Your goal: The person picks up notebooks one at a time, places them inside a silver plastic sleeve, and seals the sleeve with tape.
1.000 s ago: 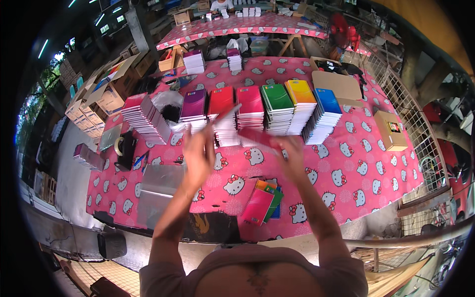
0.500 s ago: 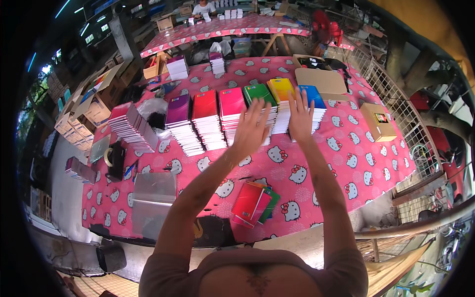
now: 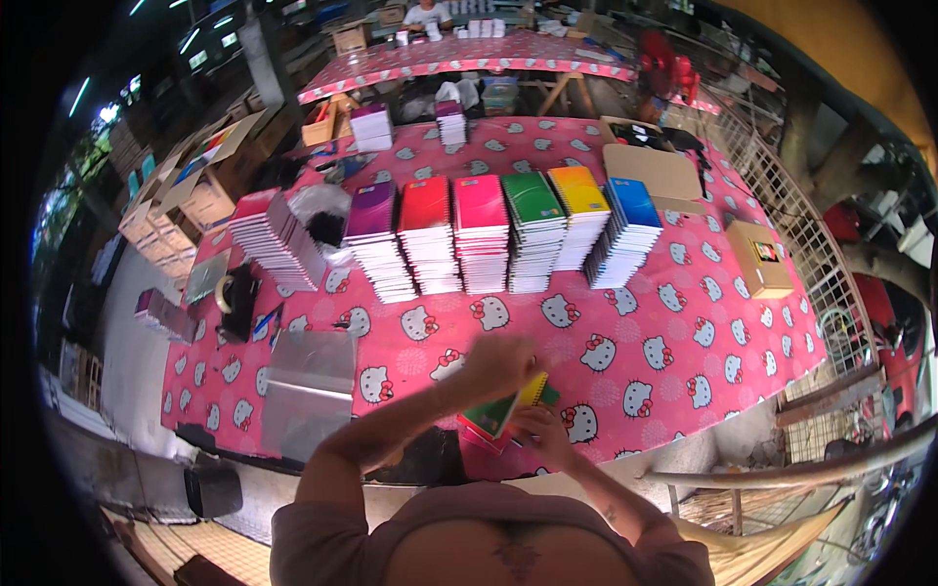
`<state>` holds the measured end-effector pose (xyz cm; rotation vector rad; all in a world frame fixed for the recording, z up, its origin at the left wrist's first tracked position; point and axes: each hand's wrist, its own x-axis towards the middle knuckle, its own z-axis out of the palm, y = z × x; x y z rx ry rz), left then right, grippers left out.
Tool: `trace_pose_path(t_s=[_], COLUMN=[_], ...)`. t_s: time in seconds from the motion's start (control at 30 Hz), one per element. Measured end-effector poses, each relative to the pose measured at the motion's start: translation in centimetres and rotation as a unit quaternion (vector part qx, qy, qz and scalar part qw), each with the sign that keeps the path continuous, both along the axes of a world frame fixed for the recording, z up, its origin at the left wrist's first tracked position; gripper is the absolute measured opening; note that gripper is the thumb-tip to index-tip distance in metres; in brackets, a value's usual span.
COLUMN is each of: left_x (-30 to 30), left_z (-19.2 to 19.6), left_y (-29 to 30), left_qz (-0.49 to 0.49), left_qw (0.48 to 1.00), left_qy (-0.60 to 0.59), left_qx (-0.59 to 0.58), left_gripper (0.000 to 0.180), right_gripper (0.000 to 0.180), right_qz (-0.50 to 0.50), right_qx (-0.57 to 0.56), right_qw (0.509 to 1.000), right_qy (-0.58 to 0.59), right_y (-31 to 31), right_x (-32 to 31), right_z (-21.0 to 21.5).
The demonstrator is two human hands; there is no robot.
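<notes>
A small loose pile of spiral notebooks lies near the table's front edge, with a green notebook and a yellow notebook showing above a red one. My right hand has its fingers closed around the pile's right edge. Just above the pile is my left hand, smeared by motion, its fingers hard to read. Farther back stands a row of tall notebook stacks: purple, red, pink, green, yellow and blue.
Left of the row are a leaning notebook stack and a plastic bag. Clear plastic sheets lie front left, near a tape dispenser. Cardboard boxes sit right and far left. A person sits at the far table.
Both hands have come back from the green, yellow and blue stacks to the small pile near me. Green and yellow notebooks now show there, where red lay on top.
</notes>
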<state>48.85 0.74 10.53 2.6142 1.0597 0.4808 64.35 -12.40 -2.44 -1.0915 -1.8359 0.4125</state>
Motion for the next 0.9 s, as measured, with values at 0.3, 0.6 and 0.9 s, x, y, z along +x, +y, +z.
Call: trace_pose_path(t_s=[0.3,0.6,0.9], left_x=[-12.9,-16.0,-4.6], left_z=[0.4,9.3,-6.0], left_y=[15.1,14.2,1.8], left_qz=[0.456,0.355,-0.215], left_qw=[0.793,0.889,0.975], left_qy=[-0.045,-0.176,0.049], left_qx=[0.402,0.228,-0.025], left_gripper=[0.064,0.03,0.054], right_gripper=[0.046,0.05,0.018], right_qz=[-0.19,-0.131,-0.137], right_qx=[-0.355,-0.347,-0.451], right_qw=[0.777,0.798,0.733], right_qy=[0.484,0.475,0.49], right_y=[-0.8,0.6,2.6], right_x=[-0.7,-1.8,-2.8], right_z=[-1.0,-0.5,1.5])
